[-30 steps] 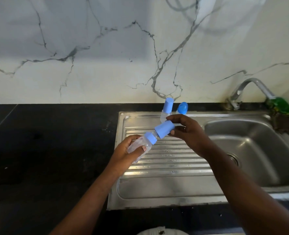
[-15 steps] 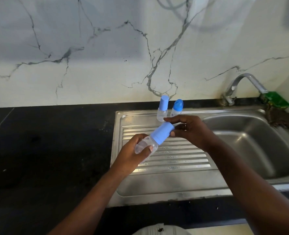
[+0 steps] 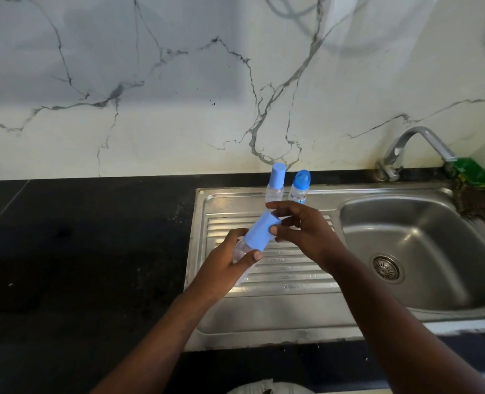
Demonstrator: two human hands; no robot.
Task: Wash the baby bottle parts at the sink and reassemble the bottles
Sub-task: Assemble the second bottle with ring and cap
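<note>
Over the drainboard (image 3: pixel 292 282), the left hand (image 3: pixel 225 267) grips the tilted clear bottle (image 3: pixel 239 249) while the right hand (image 3: pixel 303 231) pinches its blue cap (image 3: pixel 259 234) (thumb and fingertips near the top end). A crooked push or slippery plastic could send the cap into the basin (image 3: pixel 423 245), or toppling the two capped bottles (image 3: pixel 276 183) standing just behind.

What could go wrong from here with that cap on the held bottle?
1. The right hand pinches the blue cap only near its top end, while the left hand holds the clear bottle tilted over the drainboard. A slip could drop the cap there or into the basin.
2. The cylinder-capped bottle and the dome-capped bottle stand just behind the right hand, so a backward move might topple them.
</note>
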